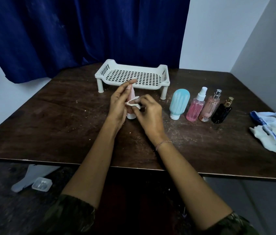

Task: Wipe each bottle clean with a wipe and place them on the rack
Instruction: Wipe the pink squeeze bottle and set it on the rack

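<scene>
Hands are seen together at the middle of the tabletop [66, 124], just in front of the white rack [134, 76] set near the far edge. A pink tube [132, 94] is held upright, white cap down, by the left hand [118, 106], whose fingers are laid along its side. A white wipe [132, 103] is pinched against the tube by the right hand [148, 114]. Toward the right edge, a blue bottle [178, 103], a pink spray bottle [195, 107], a pink perfume bottle [209, 107] and a black bottle [222, 112] are lined up.
</scene>
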The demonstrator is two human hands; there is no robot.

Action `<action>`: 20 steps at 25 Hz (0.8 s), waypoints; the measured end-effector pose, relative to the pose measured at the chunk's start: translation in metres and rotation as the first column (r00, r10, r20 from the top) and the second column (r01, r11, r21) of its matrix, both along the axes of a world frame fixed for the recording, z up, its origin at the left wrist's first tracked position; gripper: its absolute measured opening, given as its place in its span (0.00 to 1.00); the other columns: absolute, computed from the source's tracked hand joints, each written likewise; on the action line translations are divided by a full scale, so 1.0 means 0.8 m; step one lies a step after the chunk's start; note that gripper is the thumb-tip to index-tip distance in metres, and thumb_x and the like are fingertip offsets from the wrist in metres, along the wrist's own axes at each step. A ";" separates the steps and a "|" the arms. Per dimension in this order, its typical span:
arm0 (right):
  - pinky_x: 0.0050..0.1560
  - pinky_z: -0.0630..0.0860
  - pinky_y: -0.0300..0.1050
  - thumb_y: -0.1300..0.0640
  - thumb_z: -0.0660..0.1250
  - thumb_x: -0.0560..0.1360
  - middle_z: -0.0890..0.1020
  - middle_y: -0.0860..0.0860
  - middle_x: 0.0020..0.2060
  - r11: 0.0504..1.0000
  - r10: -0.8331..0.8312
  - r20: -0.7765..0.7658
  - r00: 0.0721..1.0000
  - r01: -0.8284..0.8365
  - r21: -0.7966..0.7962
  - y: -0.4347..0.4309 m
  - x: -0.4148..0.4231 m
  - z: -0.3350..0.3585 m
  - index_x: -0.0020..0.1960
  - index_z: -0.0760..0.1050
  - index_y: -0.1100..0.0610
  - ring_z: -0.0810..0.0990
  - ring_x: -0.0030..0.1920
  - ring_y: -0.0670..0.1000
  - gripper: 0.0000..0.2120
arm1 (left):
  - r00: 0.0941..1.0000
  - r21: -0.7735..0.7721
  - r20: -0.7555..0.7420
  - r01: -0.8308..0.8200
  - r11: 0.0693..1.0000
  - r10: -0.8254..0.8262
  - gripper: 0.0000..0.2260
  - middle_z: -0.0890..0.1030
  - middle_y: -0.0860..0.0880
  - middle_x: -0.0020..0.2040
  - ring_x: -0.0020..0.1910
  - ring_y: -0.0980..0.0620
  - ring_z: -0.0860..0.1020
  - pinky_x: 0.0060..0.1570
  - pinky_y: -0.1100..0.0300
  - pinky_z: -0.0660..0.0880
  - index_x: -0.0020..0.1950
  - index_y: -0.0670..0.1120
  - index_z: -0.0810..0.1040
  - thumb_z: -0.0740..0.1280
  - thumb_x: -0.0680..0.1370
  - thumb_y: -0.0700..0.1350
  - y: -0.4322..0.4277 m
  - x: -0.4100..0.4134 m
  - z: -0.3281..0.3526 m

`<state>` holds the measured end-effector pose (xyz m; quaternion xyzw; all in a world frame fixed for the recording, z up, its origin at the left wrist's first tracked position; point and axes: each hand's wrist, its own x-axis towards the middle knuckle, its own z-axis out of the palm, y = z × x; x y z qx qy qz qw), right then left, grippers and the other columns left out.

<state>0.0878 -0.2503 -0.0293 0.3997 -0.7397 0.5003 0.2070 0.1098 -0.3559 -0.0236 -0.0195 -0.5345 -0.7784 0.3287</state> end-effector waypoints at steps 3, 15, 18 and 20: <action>0.42 0.75 0.42 0.67 0.71 0.68 0.79 0.55 0.40 0.997 0.034 -0.008 0.999 -0.034 0.063 -0.001 0.001 -0.004 0.42 0.80 0.63 0.78 0.38 0.50 0.04 | 0.999 -0.002 0.010 -0.031 1.000 0.031 0.10 0.83 0.57 0.51 0.60 0.58 0.75 0.69 0.56 0.66 0.53 0.46 0.78 0.58 0.80 0.38 -0.004 -0.002 -0.003; 0.43 0.75 0.38 0.66 0.71 0.69 0.78 0.54 0.42 0.998 0.008 -0.063 0.998 -0.012 -0.063 0.006 0.005 0.006 0.44 0.79 0.63 0.77 0.41 0.45 0.05 | 1.000 0.025 0.010 0.025 0.999 -0.026 0.12 0.83 0.53 0.49 0.53 0.56 0.77 0.53 0.63 0.74 0.49 0.46 0.81 0.59 0.80 0.38 0.002 -0.002 -0.003; 0.42 0.76 0.40 0.64 0.71 0.69 0.78 0.54 0.42 1.000 0.026 -0.060 0.998 -0.027 -0.010 0.005 0.005 0.003 0.44 0.79 0.63 0.78 0.40 0.48 0.05 | 1.000 0.055 0.022 -0.015 0.998 0.013 0.11 0.84 0.55 0.46 0.49 0.59 0.78 0.52 0.65 0.73 0.49 0.44 0.80 0.58 0.80 0.36 0.003 -0.002 -0.002; 0.42 0.75 0.40 0.65 0.71 0.69 0.78 0.55 0.42 1.000 0.021 -0.110 0.994 -0.022 -0.009 0.004 0.005 0.003 0.44 0.79 0.64 0.78 0.40 0.49 0.05 | 0.998 0.072 0.047 -0.055 0.996 0.052 0.11 0.84 0.55 0.44 0.47 0.58 0.78 0.51 0.66 0.74 0.48 0.44 0.80 0.58 0.79 0.35 0.003 -0.004 -0.002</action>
